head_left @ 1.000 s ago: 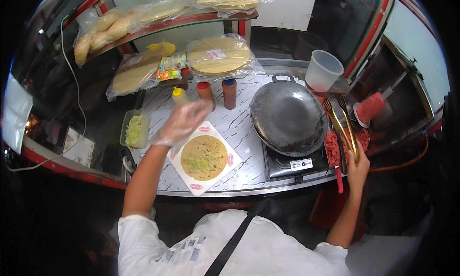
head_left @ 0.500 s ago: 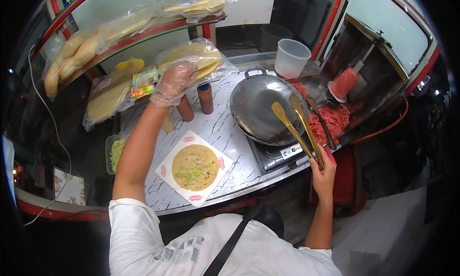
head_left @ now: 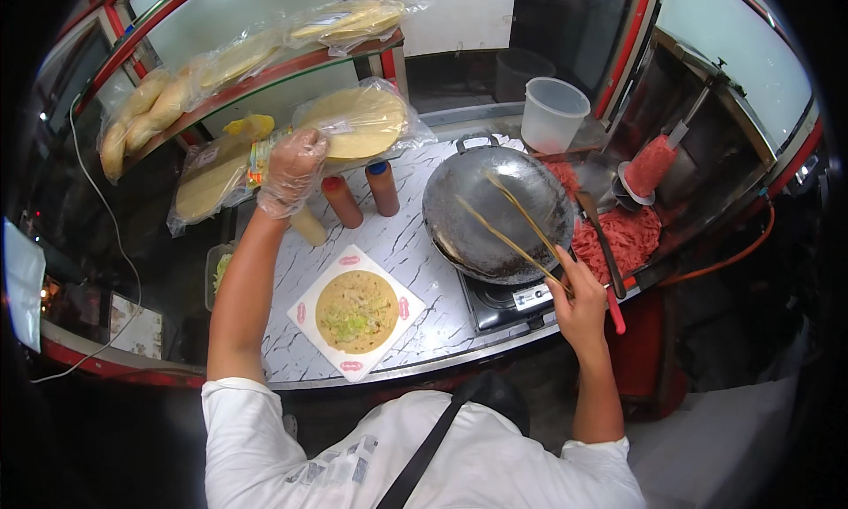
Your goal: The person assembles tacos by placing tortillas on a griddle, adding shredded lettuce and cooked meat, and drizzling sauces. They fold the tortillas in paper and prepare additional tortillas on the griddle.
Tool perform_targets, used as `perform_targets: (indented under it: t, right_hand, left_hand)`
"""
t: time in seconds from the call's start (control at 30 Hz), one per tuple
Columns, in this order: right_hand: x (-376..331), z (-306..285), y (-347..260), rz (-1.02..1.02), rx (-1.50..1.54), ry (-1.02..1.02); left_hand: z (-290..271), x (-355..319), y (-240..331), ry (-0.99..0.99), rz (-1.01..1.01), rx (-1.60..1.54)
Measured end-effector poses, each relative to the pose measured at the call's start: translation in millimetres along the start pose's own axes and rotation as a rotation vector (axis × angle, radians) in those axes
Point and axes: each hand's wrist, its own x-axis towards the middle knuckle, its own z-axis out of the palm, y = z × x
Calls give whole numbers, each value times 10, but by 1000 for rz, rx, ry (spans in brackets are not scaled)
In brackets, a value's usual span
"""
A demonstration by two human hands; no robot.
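The left hand [head_left: 293,169], in a clear plastic glove, is raised toward the back of the counter [head_left: 415,253], its fingers loosely curled near a small colourful packet [head_left: 258,155] and the bagged stack of flatbreads [head_left: 353,120]; whether it actually grips anything I cannot tell. Just below and to the right of that hand stand a pale squeeze bottle [head_left: 309,226] and two brown sauce bottles with red and blue caps [head_left: 362,195], all upright and close together. The right hand [head_left: 581,301] is closed around the handle end of long metal tongs [head_left: 512,226], whose long axis runs up and to the left from the hand, with the tips reaching over the dark wok [head_left: 495,213] on the burner. Between the two arms, nearer the person, lies an open flatbread with shredded greens [head_left: 357,311] on a white paper sheet [head_left: 305,313], set like a diamond on the marbled counter. It lies below the left hand and well left of the right hand, so the left arm is the nearer one. Shaved red meat [head_left: 627,235] lies piled just right of the wok, beside a red-handled knife [head_left: 605,262], and a white plastic tub [head_left: 552,113] stands behind.
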Motion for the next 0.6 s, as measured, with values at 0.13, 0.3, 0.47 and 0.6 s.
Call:
perform_targets:
  t: [0.13,0.3,0.47,0.6]
  right_hand:
    - [481,227,-273,-321,-70,65]
    - [1086,584,-538,-453,-283,77]
    - [1351,841,-776,-524,-350,96]
    - [1407,860,-881,-536,-371,121]
  left_hand:
    - [-79,-70,53,1,121,-25]
    - [-122,-114,86,71,144,-71]
    - [-57,-149,70,90,80,-108]
    - [-8,-158,32,53,-5,-97]
